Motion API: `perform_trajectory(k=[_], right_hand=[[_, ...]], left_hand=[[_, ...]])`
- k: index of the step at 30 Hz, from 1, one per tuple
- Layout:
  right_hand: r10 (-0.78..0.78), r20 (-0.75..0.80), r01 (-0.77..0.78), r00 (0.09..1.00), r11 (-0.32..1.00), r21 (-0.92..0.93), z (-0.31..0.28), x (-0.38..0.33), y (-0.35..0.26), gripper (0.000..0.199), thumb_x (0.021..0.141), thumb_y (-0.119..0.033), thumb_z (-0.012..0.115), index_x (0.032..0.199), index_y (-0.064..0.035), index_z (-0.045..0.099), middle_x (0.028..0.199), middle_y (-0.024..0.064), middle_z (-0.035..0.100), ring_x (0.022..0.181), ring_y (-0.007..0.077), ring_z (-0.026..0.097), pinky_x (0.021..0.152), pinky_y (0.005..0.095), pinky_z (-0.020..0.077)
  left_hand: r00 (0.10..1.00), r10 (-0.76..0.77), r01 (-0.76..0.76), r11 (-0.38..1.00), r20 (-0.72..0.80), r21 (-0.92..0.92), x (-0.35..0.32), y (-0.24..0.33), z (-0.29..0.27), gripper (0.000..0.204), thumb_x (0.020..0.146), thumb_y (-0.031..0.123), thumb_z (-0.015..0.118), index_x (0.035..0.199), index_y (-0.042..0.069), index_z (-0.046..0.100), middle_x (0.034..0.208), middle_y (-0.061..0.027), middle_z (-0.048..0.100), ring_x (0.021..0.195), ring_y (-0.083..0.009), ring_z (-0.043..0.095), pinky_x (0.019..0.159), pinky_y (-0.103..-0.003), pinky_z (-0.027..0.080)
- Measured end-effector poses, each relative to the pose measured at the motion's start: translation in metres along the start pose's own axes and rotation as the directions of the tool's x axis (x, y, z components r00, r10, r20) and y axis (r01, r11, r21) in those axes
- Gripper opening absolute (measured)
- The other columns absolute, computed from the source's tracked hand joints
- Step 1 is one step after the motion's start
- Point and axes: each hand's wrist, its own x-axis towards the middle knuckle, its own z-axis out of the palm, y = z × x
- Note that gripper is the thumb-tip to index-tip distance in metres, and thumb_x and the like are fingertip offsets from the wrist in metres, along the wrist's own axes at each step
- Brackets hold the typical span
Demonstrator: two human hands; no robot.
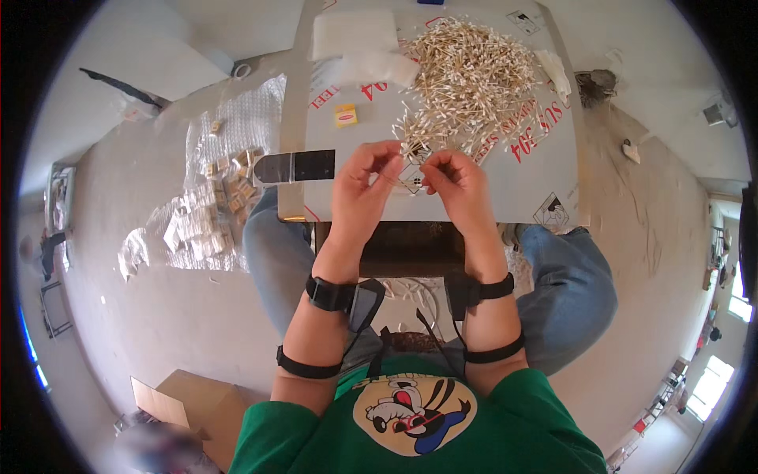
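A large heap of cotton swabs (474,75) with white tips and tan sticks spreads over the metal-topped table (363,197). At its near edge, my left hand (367,182) is closed, its fingertips pinched round a small bunch of cotton swabs (412,148). My right hand (460,188) is just to the right, thumb and fingers pressed together. Whatever lies between those right fingertips is too small to make out. Both hands are close together above the table's near part, a narrow gap between them.
Clear plastic bags (355,35) and a small yellow box (346,115) lie on the table's left side. A dark strip (296,166) juts past its left edge. Several small packs (213,197) rest on bubble wrap on the floor. A cardboard box (201,403) stands lower left.
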Motion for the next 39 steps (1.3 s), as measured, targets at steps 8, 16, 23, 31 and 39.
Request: perform_trajectory(k=[8,16,23,31,39], right_hand=[[-0.221,-0.016,0.157,0.975,0.738,-0.656,-0.017,0.01,0.08,0.008,0.084,-0.004,0.064,0.091,-0.004,0.068,0.084,0.0125,0.067,0.075,0.029,0.065,0.066,0.0381,0.0511],[-0.244,-0.076,0.103,0.967,0.644,-0.758,-0.013,0.011,0.111,0.006,0.084,-0.012,0.066,0.087,-0.008,0.068,0.086,0.0116,0.063,0.085,0.0338,0.062,0.071,0.043,0.0497],[-0.243,-0.047,0.121,0.969,0.628,-0.769,-0.007,0.014,0.11,0.005,0.083,-0.011,0.066,0.086,-0.0079,0.068,0.087,0.0097,0.064,0.086,0.0308,0.062,0.073,0.0397,0.0501],[-0.261,-0.016,0.149,0.965,0.599,-0.787,-0.012,0.015,0.112,0.01,0.079,-0.005,0.064,0.087,-0.0092,0.069,0.088,0.0091,0.063,0.089,0.0305,0.062,0.074,0.0406,0.051],[-0.224,0.038,0.175,0.974,0.635,-0.752,0.003,0.014,0.107,0.006,0.08,-0.008,0.064,0.085,-0.0073,0.067,0.088,0.0101,0.062,0.088,0.031,0.061,0.075,0.0414,0.0509]], left_hand=[[0.999,-0.004,-0.029,0.708,0.045,0.706,0.005,-0.094,-0.047,0.02,0.082,0.006,0.068,0.102,0.006,0.067,0.092,-0.0101,0.064,0.075,-0.022,0.063,0.07,-0.032,0.051],[0.984,0.059,-0.169,0.623,0.169,0.764,0.012,-0.107,-0.037,0.01,0.08,0.008,0.065,0.09,0.007,0.067,0.091,-0.0117,0.061,0.092,-0.0336,0.06,0.077,-0.043,0.05],[0.967,0.077,-0.235,0.631,0.243,0.739,0.023,-0.114,-0.031,0.005,0.081,0.008,0.063,0.084,0.007,0.066,0.087,-0.0114,0.06,0.09,-0.0338,0.059,0.075,-0.044,0.049],[0.967,0.132,-0.255,0.557,0.219,0.791,0.024,-0.11,-0.04,0.007,0.081,0.008,0.063,0.085,0.005,0.067,0.086,-0.0133,0.061,0.088,-0.0348,0.06,0.077,-0.043,0.049],[0.946,0.087,-0.297,0.613,0.311,0.732,0.027,-0.105,-0.025,0.008,0.08,0.004,0.062,0.086,0.005,0.067,0.086,-0.0131,0.061,0.087,-0.0346,0.06,0.076,-0.043,0.049]])
